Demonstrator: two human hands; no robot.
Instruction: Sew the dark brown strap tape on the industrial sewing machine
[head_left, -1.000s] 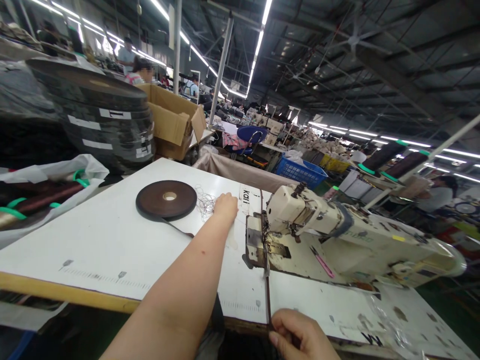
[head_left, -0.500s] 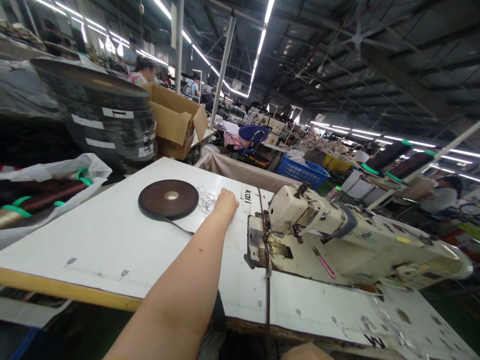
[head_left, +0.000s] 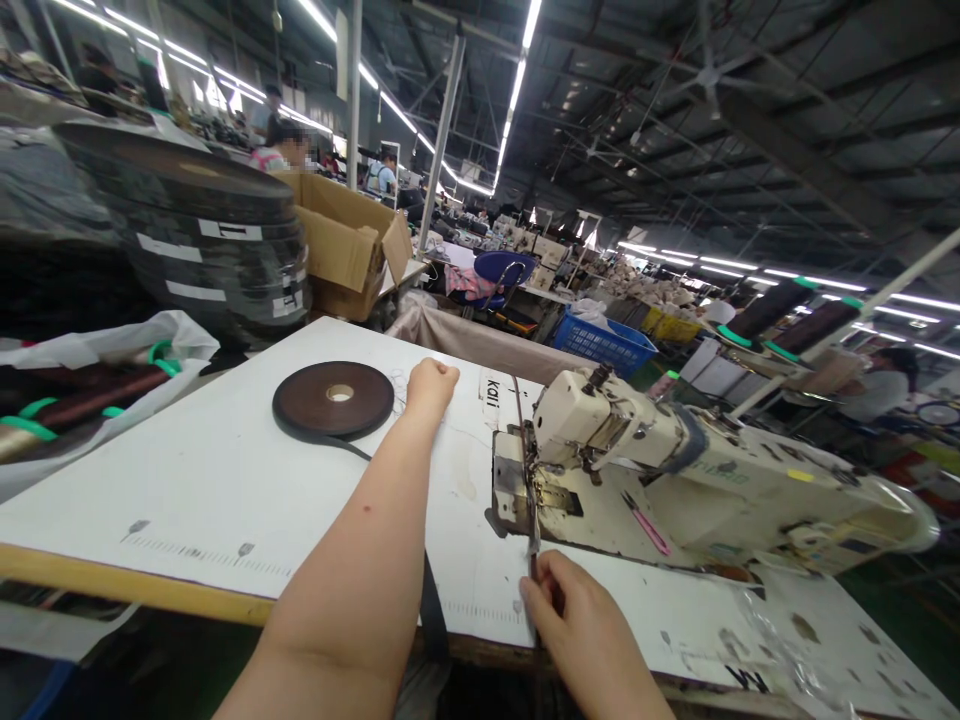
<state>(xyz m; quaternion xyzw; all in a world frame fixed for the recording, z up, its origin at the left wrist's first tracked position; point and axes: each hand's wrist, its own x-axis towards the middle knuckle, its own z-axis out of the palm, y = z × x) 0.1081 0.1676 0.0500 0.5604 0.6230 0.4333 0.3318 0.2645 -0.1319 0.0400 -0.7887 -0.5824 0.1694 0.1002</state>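
Note:
My left hand (head_left: pixel 433 388) is a closed fist over the far part of the white table (head_left: pixel 225 470). Beside it lie loose dark threads (head_left: pixel 399 380); what the fingers hold is hidden. Left of that hand, a roll of dark tape (head_left: pixel 311 395) lies flat, its free end (head_left: pixel 433 610) running under my forearm to the front edge. My right hand (head_left: pixel 581 610) pinches a narrow brown strip (head_left: pixel 534 530) near the front edge. The strip passes under the head of a sewing machine (head_left: pixel 592 425) and on to the back of the table.
Pink-handled thread snips (head_left: pixel 646 525) lie on the machine bed. Thread cones (head_left: pixel 772 312) stand behind the machine. A stack of large dark rolls (head_left: pixel 225 260), a cardboard box (head_left: pixel 337 240) and a bag of spools (head_left: pixel 112 390) flank the left side. Behind are a blue crate (head_left: pixel 604 345) and people.
My left fist has moved a little left and away, over the threads. My right hand has risen from the bottom edge and now pinches the brown strip.

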